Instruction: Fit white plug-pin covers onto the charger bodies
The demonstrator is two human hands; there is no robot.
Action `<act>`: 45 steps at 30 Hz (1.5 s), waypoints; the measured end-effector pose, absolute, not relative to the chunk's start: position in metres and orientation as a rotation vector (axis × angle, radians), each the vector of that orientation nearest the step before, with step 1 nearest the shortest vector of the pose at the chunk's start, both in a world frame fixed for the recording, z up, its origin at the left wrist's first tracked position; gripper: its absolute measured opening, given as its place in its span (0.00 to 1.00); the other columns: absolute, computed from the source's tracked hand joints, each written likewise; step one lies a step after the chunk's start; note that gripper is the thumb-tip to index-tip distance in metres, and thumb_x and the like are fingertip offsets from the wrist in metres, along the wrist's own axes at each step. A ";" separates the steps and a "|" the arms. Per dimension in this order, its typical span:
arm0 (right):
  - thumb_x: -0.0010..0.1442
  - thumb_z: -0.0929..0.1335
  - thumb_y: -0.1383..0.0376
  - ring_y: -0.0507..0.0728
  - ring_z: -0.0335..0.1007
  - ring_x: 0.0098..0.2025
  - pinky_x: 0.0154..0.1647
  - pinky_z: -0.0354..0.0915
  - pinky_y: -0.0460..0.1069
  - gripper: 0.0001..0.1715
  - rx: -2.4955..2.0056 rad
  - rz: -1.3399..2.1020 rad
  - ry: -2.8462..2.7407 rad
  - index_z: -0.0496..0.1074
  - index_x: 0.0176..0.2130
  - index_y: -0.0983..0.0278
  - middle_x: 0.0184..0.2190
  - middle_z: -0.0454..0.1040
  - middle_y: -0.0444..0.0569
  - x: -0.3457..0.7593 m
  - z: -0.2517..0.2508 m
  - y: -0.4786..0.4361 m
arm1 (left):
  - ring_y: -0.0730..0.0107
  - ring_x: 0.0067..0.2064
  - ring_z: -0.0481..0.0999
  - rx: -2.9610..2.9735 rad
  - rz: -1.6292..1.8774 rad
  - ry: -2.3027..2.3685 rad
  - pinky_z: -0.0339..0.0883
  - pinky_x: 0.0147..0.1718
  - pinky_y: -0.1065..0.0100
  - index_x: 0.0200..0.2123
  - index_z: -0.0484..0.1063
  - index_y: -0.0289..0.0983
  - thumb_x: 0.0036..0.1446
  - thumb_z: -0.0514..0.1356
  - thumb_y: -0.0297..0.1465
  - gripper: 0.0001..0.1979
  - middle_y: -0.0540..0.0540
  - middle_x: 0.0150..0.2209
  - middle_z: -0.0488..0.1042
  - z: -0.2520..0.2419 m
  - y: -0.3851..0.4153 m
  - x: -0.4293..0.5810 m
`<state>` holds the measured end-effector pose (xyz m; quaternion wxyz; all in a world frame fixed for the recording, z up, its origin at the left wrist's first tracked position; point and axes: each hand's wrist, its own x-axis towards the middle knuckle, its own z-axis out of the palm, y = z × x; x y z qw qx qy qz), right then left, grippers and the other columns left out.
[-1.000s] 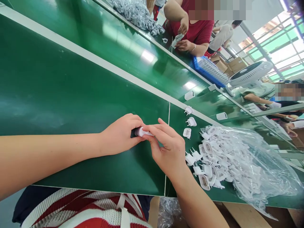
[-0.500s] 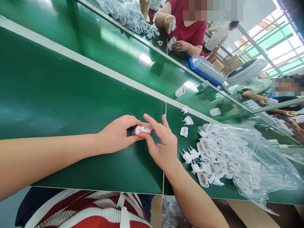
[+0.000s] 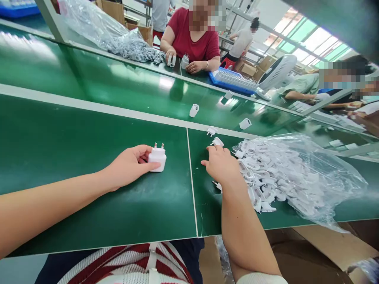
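Note:
A white charger (image 3: 157, 159) with two metal prongs pointing away from me is pinched between the thumb and fingers of my left hand (image 3: 130, 165), just above the green table. My right hand (image 3: 222, 165) is palm down over the table to the right, its thumb and forefinger apart. Just beyond its fingers lies a white plug head (image 3: 218, 141), with another plug head (image 3: 211, 131) behind that. Whatever lies beneath the right palm is hidden. A pile of white plug heads (image 3: 266, 169) spills from a clear plastic bag (image 3: 319, 157) beside this hand.
White charger bodies (image 3: 194, 110) stand and lie on the green strip past the pale divider (image 3: 118, 112). Across the table a co-worker in a red top (image 3: 192, 43) handles white pieces, between a bag of parts (image 3: 130, 45) and a blue tray (image 3: 232, 81). A fan (image 3: 278, 71) stands nearby.
My right hand has let go of the charger and moved right to the loose plug heads. My left hand keeps the charger, now turned with its prongs away. The view has shifted.

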<state>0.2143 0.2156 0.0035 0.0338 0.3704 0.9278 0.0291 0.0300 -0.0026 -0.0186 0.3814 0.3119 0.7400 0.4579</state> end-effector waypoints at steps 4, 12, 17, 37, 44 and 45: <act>0.61 0.66 0.78 0.68 0.71 0.53 0.42 0.70 0.57 0.17 1.167 -0.103 2.837 0.72 0.47 0.63 0.50 0.74 0.61 0.209 0.003 0.219 | 0.59 0.50 0.79 0.749 1.438 1.988 0.71 0.54 0.57 0.50 0.75 0.38 0.45 0.74 0.47 0.32 0.45 0.49 0.81 -0.012 0.033 -0.021; 0.66 0.71 0.63 0.60 0.72 0.55 0.50 0.69 0.53 0.18 1.104 -0.425 3.043 0.69 0.54 0.64 0.51 0.76 0.54 0.198 0.000 0.215 | 0.65 0.51 0.69 0.826 1.385 2.642 0.61 0.58 0.57 0.49 0.65 0.37 0.52 0.68 0.52 0.31 0.56 0.44 0.70 -0.018 0.075 -0.150; 0.62 0.75 0.55 0.64 0.71 0.56 0.51 0.70 0.56 0.26 0.985 -0.520 3.035 0.71 0.54 0.65 0.52 0.76 0.56 0.196 0.002 0.205 | 0.47 0.64 0.58 0.561 1.334 2.852 0.49 0.65 0.45 0.56 0.55 0.35 0.52 0.65 0.58 0.42 0.47 0.59 0.62 -0.023 0.074 -0.155; 0.55 0.76 0.50 0.53 0.66 0.30 0.29 0.61 0.48 0.19 0.949 -1.366 2.851 0.75 0.38 0.60 0.32 0.72 0.42 0.199 0.000 0.211 | 0.50 0.61 0.66 1.323 1.137 2.413 0.60 0.60 0.54 0.57 0.69 0.30 0.62 0.58 0.30 0.20 0.36 0.57 0.72 -0.032 0.209 -0.054; 0.67 0.66 0.62 0.52 0.76 0.29 0.31 0.69 0.48 0.21 0.809 -1.679 2.800 0.65 0.58 0.59 0.34 0.78 0.43 0.197 -0.001 0.198 | 0.60 0.41 0.78 1.212 1.134 2.152 0.70 0.43 0.61 0.53 0.68 0.40 0.53 0.68 0.40 0.26 0.48 0.43 0.80 -0.030 0.058 0.010; 0.66 0.67 0.63 0.54 0.78 0.32 0.33 0.71 0.49 0.18 0.800 -1.651 2.878 0.66 0.55 0.59 0.35 0.79 0.43 0.196 -0.001 0.196 | 0.61 0.40 0.78 1.153 1.099 2.124 0.70 0.42 0.62 0.51 0.69 0.40 0.52 0.68 0.41 0.24 0.49 0.42 0.80 -0.030 0.040 0.020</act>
